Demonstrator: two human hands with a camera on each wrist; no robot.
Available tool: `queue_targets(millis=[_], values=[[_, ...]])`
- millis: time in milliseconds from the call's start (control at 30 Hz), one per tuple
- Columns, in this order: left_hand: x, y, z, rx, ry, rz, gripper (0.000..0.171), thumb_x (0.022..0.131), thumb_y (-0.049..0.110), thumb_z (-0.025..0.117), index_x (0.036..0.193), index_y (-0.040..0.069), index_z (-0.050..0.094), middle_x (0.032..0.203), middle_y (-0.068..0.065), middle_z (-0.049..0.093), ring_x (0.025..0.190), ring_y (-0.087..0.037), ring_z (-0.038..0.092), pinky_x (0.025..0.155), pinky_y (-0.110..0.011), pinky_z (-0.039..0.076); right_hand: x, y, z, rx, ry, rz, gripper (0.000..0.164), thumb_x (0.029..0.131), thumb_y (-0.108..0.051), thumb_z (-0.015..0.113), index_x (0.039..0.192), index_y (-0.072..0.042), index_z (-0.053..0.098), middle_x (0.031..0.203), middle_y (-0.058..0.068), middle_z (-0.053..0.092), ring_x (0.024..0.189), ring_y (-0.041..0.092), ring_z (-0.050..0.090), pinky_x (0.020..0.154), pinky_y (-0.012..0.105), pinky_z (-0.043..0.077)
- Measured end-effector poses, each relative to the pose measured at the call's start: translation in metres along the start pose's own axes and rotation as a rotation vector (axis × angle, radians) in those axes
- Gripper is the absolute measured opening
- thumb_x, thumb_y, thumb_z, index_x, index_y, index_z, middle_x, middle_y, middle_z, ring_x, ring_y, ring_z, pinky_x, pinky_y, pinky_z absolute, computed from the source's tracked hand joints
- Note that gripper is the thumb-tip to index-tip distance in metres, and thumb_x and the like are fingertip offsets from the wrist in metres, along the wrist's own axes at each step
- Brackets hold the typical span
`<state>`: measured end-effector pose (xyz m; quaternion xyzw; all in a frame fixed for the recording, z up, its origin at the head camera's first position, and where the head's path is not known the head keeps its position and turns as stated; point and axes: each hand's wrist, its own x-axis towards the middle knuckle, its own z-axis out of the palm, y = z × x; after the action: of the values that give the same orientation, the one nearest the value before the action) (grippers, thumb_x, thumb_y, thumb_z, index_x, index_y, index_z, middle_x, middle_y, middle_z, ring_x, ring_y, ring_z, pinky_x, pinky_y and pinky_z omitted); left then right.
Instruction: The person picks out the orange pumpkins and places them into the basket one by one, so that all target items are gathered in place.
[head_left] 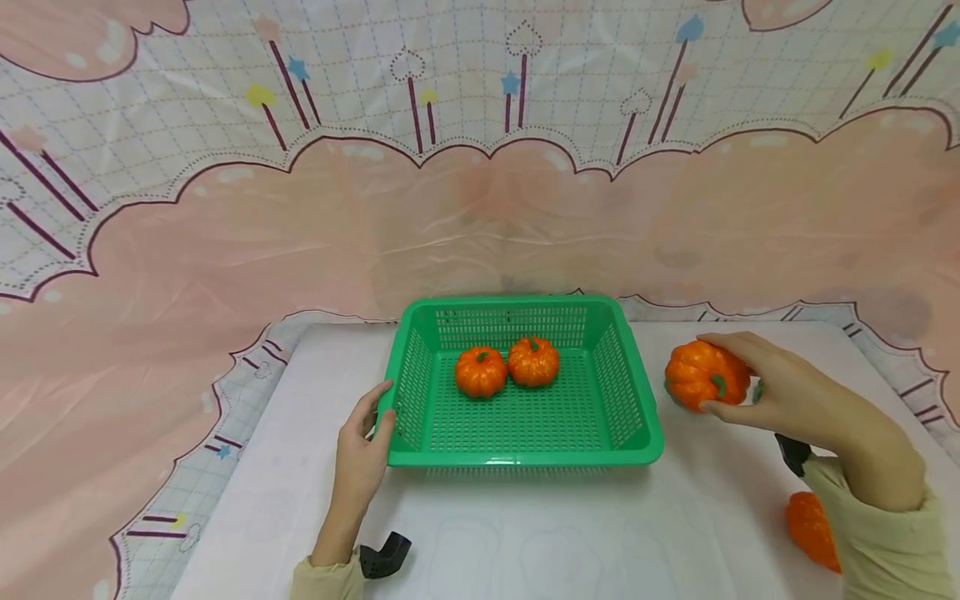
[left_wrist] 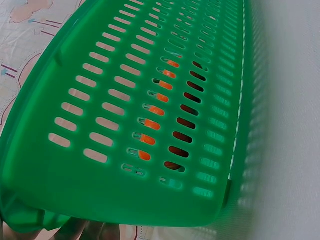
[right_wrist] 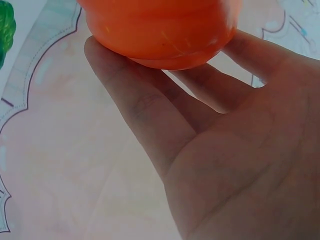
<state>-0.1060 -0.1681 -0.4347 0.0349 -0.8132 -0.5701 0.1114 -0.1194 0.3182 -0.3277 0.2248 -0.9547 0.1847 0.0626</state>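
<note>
A green plastic basket (head_left: 517, 457) with slotted walls stands on the white table, holding two small orange pumpkins, one (head_left: 481, 372) left of the other (head_left: 534, 362). At its left rim, my left hand (head_left: 362, 454) grips the edge with thumb and fingers; fingertips (left_wrist: 75, 230) show under the rim in the left wrist view. To the right of the basket, my right hand (head_left: 772, 387) holds another orange pumpkin (head_left: 701, 372) between thumb and fingers, its green stem toward me. In the right wrist view, the fingers lie along this pumpkin's (right_wrist: 165, 30) side.
One more orange pumpkin (head_left: 810, 533) lies near the right sleeve, which partly covers it. A bumpy green thing (right_wrist: 6, 30) enters the right wrist view at the left edge. Behind the table (head_left: 495, 533) hangs a pink patterned cloth (head_left: 480, 225).
</note>
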Motion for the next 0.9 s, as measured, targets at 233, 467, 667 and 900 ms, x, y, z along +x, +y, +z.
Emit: queue_targets(millis=[233, 467, 667, 900], values=[[0.000, 0.001, 0.000, -0.006, 0.003, 0.004, 0.041, 0.103, 0.009, 0.049, 0.144, 0.012, 0.050, 0.149, -0.012, 0.048, 0.129, -0.027, 0.053, 0.092, -0.045, 0.051, 0.005, -0.006, 0.002, 0.022, 0.004, -0.012, 0.078, 0.076, -0.034, 0.087, 0.140, -0.009, 0.051, 0.130, 0.009, 0.058, 0.109, 0.023, 0.056, 0.089, 0.010, 0.034], [0.000, 0.000, 0.000, -0.010, 0.001, 0.005, 0.041, 0.103, 0.009, 0.050, 0.144, 0.013, 0.050, 0.148, -0.011, 0.049, 0.129, -0.027, 0.053, 0.093, -0.048, 0.050, 0.010, -0.014, 0.002, 0.018, -0.008, -0.021, 0.077, 0.077, -0.036, 0.086, 0.140, -0.009, 0.051, 0.129, 0.008, 0.059, 0.108, 0.022, 0.057, 0.090, 0.035, 0.046], [0.000, -0.001, 0.001, -0.013, 0.002, 0.006, 0.041, 0.103, 0.009, 0.050, 0.144, 0.013, 0.050, 0.148, -0.011, 0.049, 0.130, -0.026, 0.053, 0.093, -0.049, 0.049, 0.017, -0.020, 0.006, 0.022, 0.010, -0.072, 0.075, 0.077, -0.033, 0.087, 0.138, -0.008, 0.052, 0.126, 0.006, 0.060, 0.105, 0.019, 0.057, 0.087, 0.032, 0.047], [0.000, -0.002, 0.001, -0.005, 0.002, 0.010, 0.041, 0.103, 0.010, 0.049, 0.144, 0.013, 0.050, 0.148, -0.012, 0.049, 0.129, -0.027, 0.053, 0.093, -0.048, 0.050, 0.027, -0.029, 0.007, 0.043, -0.013, -0.109, 0.072, 0.080, -0.033, 0.084, 0.138, -0.007, 0.051, 0.122, 0.005, 0.059, 0.097, 0.015, 0.057, 0.083, 0.035, 0.052]])
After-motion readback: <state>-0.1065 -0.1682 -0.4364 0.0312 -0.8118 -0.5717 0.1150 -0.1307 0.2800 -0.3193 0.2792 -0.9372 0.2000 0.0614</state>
